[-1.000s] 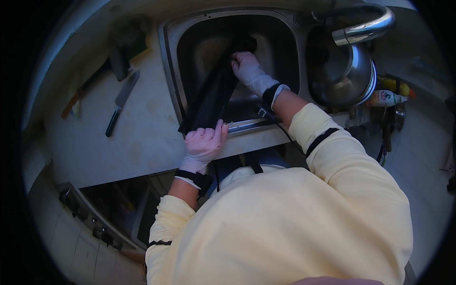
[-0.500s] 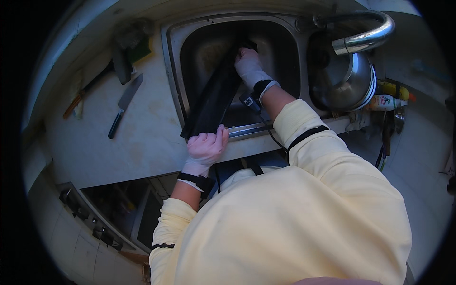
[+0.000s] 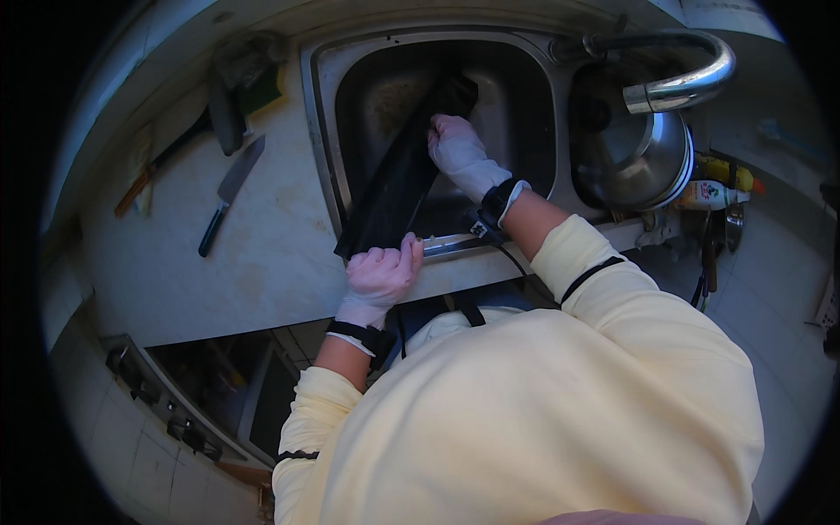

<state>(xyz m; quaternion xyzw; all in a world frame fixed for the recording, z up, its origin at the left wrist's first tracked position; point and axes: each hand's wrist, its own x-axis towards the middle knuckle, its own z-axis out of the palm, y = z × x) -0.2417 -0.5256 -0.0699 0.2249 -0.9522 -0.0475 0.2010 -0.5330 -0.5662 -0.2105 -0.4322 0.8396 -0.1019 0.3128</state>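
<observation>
A long, flat black panel [image 3: 394, 192] lies slanted across the steel sink [image 3: 518, 162], its near end resting over the front rim and its far end down in the basin. My left hand [image 3: 383, 278], in a thin pale glove, is closed around the near end, thumb on top. My right hand [image 3: 459, 153], gloved too, presses against the panel's right edge farther along, fingers curled. Whether something small is inside those fingers is hidden. A small dark device on a cable [image 3: 479, 226] hangs by my right wrist, over the sink's front edge.
On the counter to the left lie a knife [image 3: 232, 192] and a long-handled tool [image 3: 166, 162], beside a grey cloth-like item [image 3: 226, 114]. A curved faucet [image 3: 682, 83] arches over a second basin holding a metal pot [image 3: 643, 162]. Bottles [image 3: 710, 194] stand to the right.
My right hand has slid toward me along the panel's edge, and its forearm drew back to the right. My left hand keeps its hold at the near end.
</observation>
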